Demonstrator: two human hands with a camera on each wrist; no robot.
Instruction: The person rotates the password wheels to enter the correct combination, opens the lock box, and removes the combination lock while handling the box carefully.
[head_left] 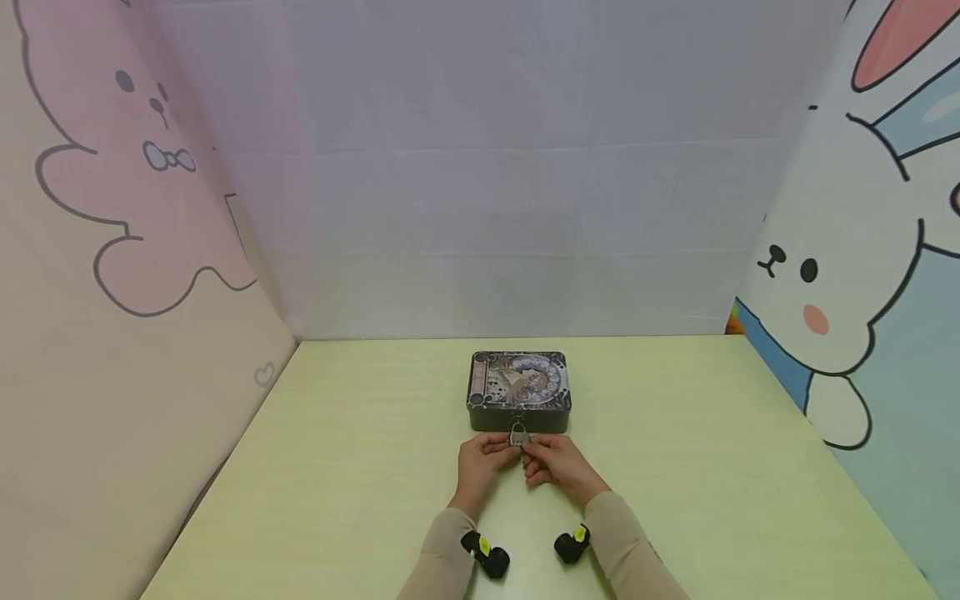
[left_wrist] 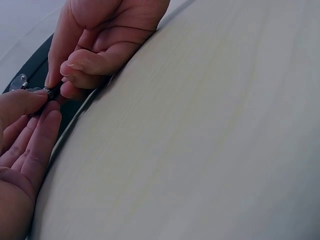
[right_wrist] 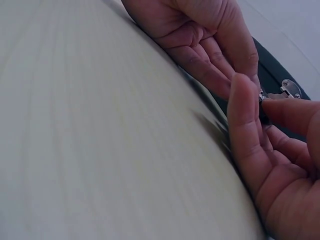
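A dark tin box (head_left: 519, 421) with a printed picture on its lid stands closed on the table. From the metal clasp (right_wrist: 290, 89) at its front hangs a small silver padlock (head_left: 519, 437) with a row of dark marks and what look like ridged dials. My left hand (head_left: 480, 468) pinches the padlock's left side between thumb and fingers. On its right side, my right hand (head_left: 558, 467) pinches it with thumb and forefinger, the other fingers curled below. In both wrist views the fingers hide most of the padlock.
The pale yellow table (head_left: 360, 467) spreads out around the box. Behind it hangs a white cloth (head_left: 510, 183), with cartoon-printed panels at left and right. A black wrist camera (head_left: 491, 560) is strapped to the left wrist and another wrist camera (head_left: 572, 546) to the right.
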